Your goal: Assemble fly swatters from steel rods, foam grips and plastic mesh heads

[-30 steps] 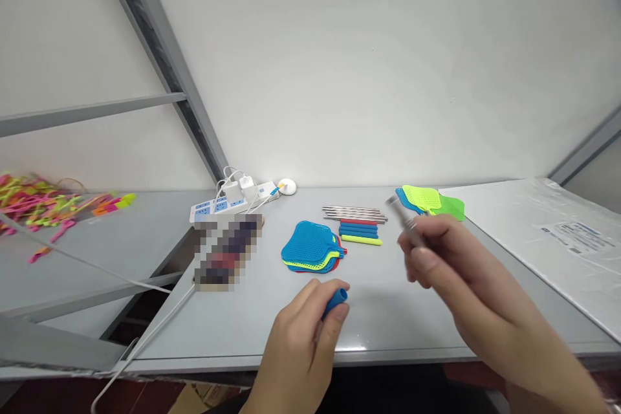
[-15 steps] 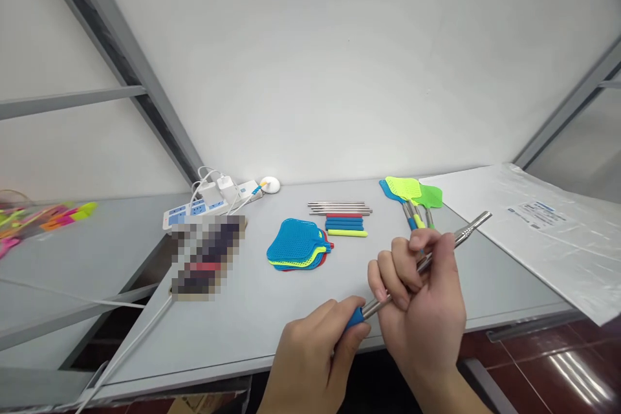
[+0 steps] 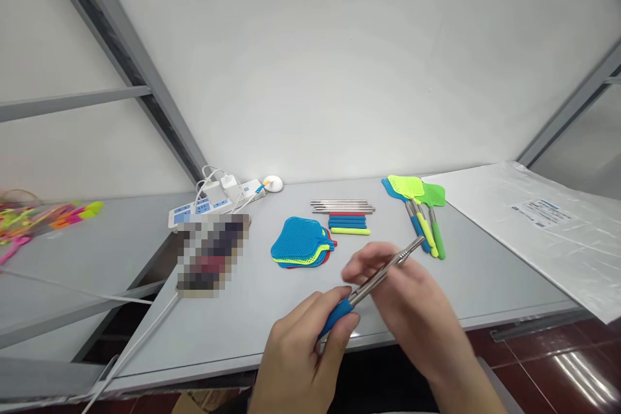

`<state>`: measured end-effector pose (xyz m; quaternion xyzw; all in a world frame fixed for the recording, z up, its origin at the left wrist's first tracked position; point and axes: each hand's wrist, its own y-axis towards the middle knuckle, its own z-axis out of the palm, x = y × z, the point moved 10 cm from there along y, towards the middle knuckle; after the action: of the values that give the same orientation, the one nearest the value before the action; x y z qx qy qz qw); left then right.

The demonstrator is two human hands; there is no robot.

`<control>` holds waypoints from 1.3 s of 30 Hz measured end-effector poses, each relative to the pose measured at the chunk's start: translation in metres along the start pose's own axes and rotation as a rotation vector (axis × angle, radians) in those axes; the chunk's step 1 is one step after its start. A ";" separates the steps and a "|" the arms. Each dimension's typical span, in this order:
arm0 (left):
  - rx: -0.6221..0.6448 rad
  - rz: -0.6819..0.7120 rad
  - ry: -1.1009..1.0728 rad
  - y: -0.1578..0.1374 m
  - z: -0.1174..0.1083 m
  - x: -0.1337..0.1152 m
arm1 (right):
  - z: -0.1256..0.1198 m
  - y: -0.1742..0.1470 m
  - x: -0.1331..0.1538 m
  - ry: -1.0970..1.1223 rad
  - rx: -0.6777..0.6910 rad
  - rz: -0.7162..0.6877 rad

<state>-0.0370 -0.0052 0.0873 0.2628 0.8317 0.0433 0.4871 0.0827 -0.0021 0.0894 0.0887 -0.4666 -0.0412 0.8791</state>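
My left hand (image 3: 303, 349) is closed around a blue handle grip (image 3: 337, 317) near the table's front edge. A shiny metal telescopic rod (image 3: 378, 279) sticks out of the grip, tilted up to the right. My right hand (image 3: 412, 310), slightly blurred, lies behind and below the rod with its fingers loosely curled and apart. The rod crosses in front of its palm, and no finger wraps over it. Beyond my hands lie a stack of fly swatter heads (image 3: 298, 242), several metal rods (image 3: 339, 206) and coloured handle grips (image 3: 348, 222).
Assembled fly swatters (image 3: 427, 223) lie at the right, beside a white plastic package (image 3: 533, 220). A power strip (image 3: 198, 210) with plugs and a pixelated object (image 3: 213, 259) lie at the left. Colourful items (image 3: 43, 223) rest on the far-left table.
The metal part showing beyond the grip has become much shorter. My right hand's fingers have loosened from around the rod, and that hand has moved slightly left and down.
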 end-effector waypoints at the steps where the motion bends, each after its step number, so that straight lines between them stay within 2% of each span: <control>1: 0.008 -0.006 -0.005 -0.001 -0.001 0.000 | -0.005 -0.001 0.005 0.064 -0.042 -0.015; 3: 0.049 -0.038 -0.061 -0.004 0.003 0.000 | -0.010 -0.002 0.014 0.188 -0.107 -0.035; 5: 0.050 -0.129 -0.176 -0.006 0.004 0.005 | -0.010 -0.003 0.019 0.265 -0.152 -0.038; 9: -0.115 -0.302 -0.560 -0.006 -0.004 0.022 | -0.013 -0.007 0.026 0.325 -0.274 -0.135; 13: -0.177 -0.392 -1.047 -0.003 0.004 0.037 | -0.014 -0.003 0.018 0.321 -0.336 -0.186; 16: -0.294 -0.458 -1.234 -0.007 0.008 0.048 | -0.012 0.000 0.005 0.315 -0.356 -0.178; 18: -0.350 -0.447 -1.292 -0.009 0.008 0.050 | -0.008 -0.001 -0.001 0.308 -0.360 -0.177; 27: -0.458 -0.410 -1.322 -0.016 0.001 0.045 | 0.013 0.002 -0.023 0.275 -0.335 -0.105; 31: -0.441 -0.433 -1.284 -0.017 0.008 0.046 | 0.013 0.011 -0.028 0.226 -0.308 -0.055; 33: -0.380 -0.451 -1.180 -0.013 0.011 0.048 | 0.014 0.021 -0.034 0.219 -0.257 -0.002; 37: -0.098 -0.450 -0.817 -0.005 0.011 0.054 | 0.030 0.044 -0.048 0.177 -0.104 0.073; 39: -0.005 -0.426 -0.689 -0.006 0.001 0.062 | 0.041 0.055 -0.057 0.080 -0.021 0.113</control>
<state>-0.0624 0.0191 0.0360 0.0825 0.6554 -0.1475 0.7361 0.0162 0.0558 0.0764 0.0548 -0.4348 0.0071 0.8988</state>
